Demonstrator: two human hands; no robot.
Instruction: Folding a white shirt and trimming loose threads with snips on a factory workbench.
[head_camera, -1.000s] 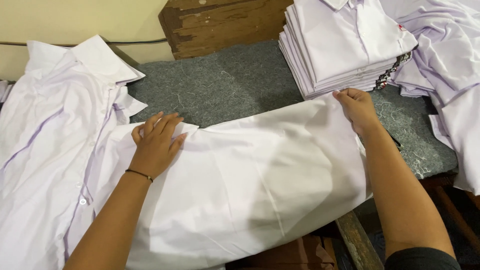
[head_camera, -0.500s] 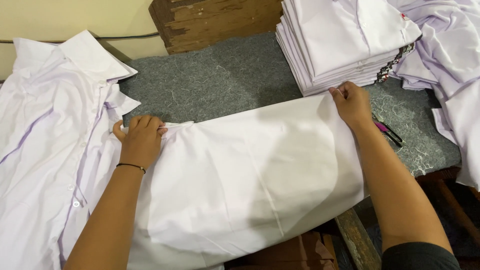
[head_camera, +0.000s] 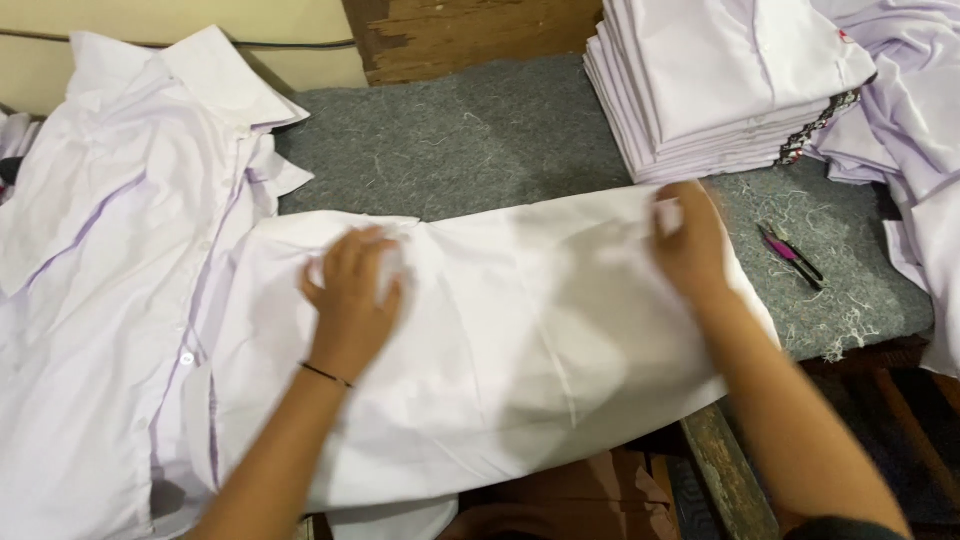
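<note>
Since half a second ago, both hands have been slid toward each other along the folded shirt (head_camera: 520, 340). It is pressed flat under the left hand (head_camera: 352, 300), palm down, fingers spread. Its far edge is pinched by the right hand (head_camera: 688, 245). Smooth pale cloth lies across grey felt (head_camera: 480, 140). Beyond the right hand a stack (head_camera: 730, 80) of folded shirts stands; beside it, pink-handled snips (head_camera: 790, 255). Left of the left hand, an open shirt (head_camera: 110, 250) is spread.

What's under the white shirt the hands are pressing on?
Under the folded white shirt lies a grey felt table pad, showing beyond its top edge. Both the left hand and right hand rest on top. Anything else beneath is covered.
</note>
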